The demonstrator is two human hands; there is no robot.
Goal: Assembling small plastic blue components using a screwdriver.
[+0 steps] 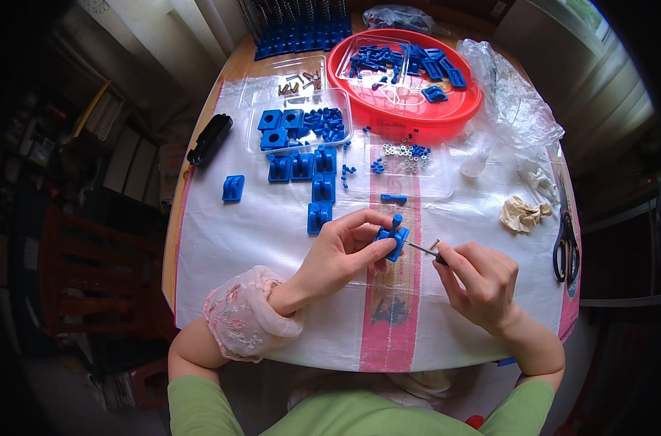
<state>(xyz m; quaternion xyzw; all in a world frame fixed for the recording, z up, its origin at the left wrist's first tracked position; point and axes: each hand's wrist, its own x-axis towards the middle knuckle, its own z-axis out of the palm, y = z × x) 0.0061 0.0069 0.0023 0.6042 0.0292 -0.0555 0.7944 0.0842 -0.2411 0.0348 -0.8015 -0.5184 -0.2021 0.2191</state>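
My left hand [337, 254] is closed around a blue plastic bracket [392, 251] with an upright stem, holding it above the table's near half. My right hand [484, 282] pinches a thin screwdriver [420, 249] by its dark handle. The metal shaft points left, and its tip meets the bracket's side beside my left fingertips. A small copper-coloured screw [433, 245] shows just by my right fingertips; whether it is held or lying there I cannot tell. A loose blue stem piece [393, 198] lies just beyond my hands. Several similar blue brackets [319, 216] stand beyond my left hand.
A clear tray [253, 142] holds blue squares and small parts. Behind it lie brass screws [289, 88]. A red basin [446, 128] holds blue pieces. White nuts [406, 150] lie mid-table. Black scissors [566, 247] and crumpled paper [524, 214] are right; a black case [210, 139] is left.
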